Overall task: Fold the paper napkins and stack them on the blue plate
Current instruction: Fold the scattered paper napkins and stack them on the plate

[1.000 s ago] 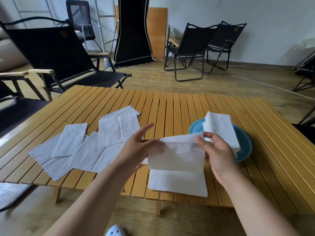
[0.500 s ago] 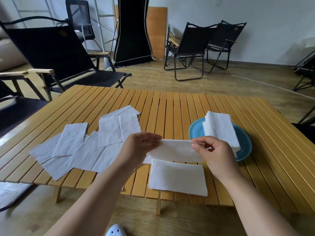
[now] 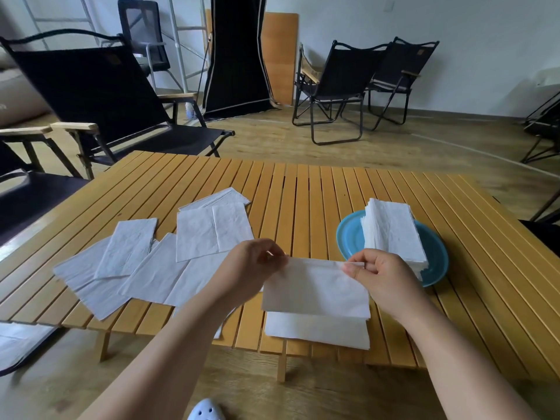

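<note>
We found no writing we could read anywhere; a small patch on the back of the black chair (image 3: 91,86) in the upper left of the frame was too blurred to make out. At the lower left edge a white sheet (image 3: 21,341) was cut off by the frame. On the left half of the slatted table (image 3: 303,189) lay a loose spread of unfolded napkins (image 3: 142,268), overlapping so that we could not count them. Our left hand (image 3: 248,268) pinched the upper left corner of a napkin (image 3: 315,287) at lower centre, and our right hand (image 3: 381,277) pinched its upper right corner, fingers curled. The held part hung over its lower part, which lay flat at the near table edge. Behind the right hand, the blue plate (image 3: 348,237) carried a tall stack of folded napkins (image 3: 391,234); the hand hid the plate's near rim. A pale shoe (image 3: 206,412) was cut off at the bottom edge.
</note>
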Demonstrator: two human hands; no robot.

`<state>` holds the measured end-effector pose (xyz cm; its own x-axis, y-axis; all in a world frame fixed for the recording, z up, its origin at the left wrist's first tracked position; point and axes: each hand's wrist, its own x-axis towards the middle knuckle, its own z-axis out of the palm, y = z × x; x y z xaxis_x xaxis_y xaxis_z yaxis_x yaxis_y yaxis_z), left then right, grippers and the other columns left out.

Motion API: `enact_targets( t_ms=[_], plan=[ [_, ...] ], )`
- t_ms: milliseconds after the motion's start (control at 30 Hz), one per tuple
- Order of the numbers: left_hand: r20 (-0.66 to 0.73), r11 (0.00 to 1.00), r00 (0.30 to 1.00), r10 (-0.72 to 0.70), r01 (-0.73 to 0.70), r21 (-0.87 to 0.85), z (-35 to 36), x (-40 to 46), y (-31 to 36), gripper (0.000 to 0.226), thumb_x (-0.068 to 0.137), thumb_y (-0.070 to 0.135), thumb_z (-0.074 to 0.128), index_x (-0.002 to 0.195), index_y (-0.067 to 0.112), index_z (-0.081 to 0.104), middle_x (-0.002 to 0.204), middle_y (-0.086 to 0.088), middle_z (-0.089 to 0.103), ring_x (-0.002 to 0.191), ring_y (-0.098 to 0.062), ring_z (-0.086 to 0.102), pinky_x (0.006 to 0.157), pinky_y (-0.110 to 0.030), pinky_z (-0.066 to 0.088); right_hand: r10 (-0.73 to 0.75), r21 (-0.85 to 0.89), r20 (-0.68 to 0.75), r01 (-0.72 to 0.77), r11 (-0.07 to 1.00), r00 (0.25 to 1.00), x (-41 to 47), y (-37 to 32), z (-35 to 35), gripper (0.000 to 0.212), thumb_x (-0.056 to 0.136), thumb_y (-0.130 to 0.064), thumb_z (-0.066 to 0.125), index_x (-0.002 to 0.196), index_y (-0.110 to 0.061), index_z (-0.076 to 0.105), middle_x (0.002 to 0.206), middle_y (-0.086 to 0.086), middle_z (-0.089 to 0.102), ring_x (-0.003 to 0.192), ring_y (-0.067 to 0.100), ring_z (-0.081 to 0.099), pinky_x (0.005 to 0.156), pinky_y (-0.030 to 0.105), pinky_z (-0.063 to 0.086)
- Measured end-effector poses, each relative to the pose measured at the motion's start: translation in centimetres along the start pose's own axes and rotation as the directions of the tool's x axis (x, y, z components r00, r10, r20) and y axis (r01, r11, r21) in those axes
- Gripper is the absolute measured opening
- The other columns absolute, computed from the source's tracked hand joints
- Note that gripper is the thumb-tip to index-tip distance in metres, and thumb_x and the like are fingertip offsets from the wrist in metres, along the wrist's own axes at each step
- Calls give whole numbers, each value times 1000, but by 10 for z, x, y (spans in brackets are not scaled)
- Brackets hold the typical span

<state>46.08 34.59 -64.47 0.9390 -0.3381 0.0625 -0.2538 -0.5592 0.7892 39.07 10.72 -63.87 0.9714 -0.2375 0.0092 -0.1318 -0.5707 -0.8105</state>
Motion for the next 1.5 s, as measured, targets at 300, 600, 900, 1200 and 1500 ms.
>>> enact_targets(
  t_ms=[300,600,900,1200,1500],
  plan=[
    [146,979,984,-102,73,192,22,-1,-14,8,95,28,66,90,23,69,79,3,70,69,-15,69,65,-30,55,229,-298,143,-179,938,963,1,19,7,7,94,-28,69,89,-24,68,90,-3,68,85,11,62,67,24,48],
    [-17,925,992,-126,124,358,22,4,-24,29,93,43,64,115,25,56,98,4,66,84,-13,63,78,-36,58,283,-430,29,-244,869,959,2,26,15,16,86,-34,75,82,-23,64,82,-2,65,75,13,63,61,23,52],
    [-119,795,964,-237,262,547,-7,16,-63,43,100,45,44,142,35,49,165,-3,20,152,-31,13,115,-55,29,291,-374,-20,-277,885,957,6,25,15,25,89,-44,69,85,-21,60,82,0,65,75,13,63,58,23,47],
    [-83,792,973,-215,223,569,-9,16,-65,37,99,33,44,135,33,55,139,4,46,130,-25,43,103,-49,44,298,-349,-5,-281,894,955,7,26,15,24,91,-43,67,86,-20,61,82,1,65,77,14,63,63,25,52],
    [-136,790,966,-220,259,556,-7,19,-64,46,102,25,41,148,25,46,157,4,39,146,-24,31,114,-47,34,292,-332,1,-275,902,956,6,21,14,23,92,-42,66,87,-20,62,85,1,66,79,14,63,63,24,51]
  ],
)
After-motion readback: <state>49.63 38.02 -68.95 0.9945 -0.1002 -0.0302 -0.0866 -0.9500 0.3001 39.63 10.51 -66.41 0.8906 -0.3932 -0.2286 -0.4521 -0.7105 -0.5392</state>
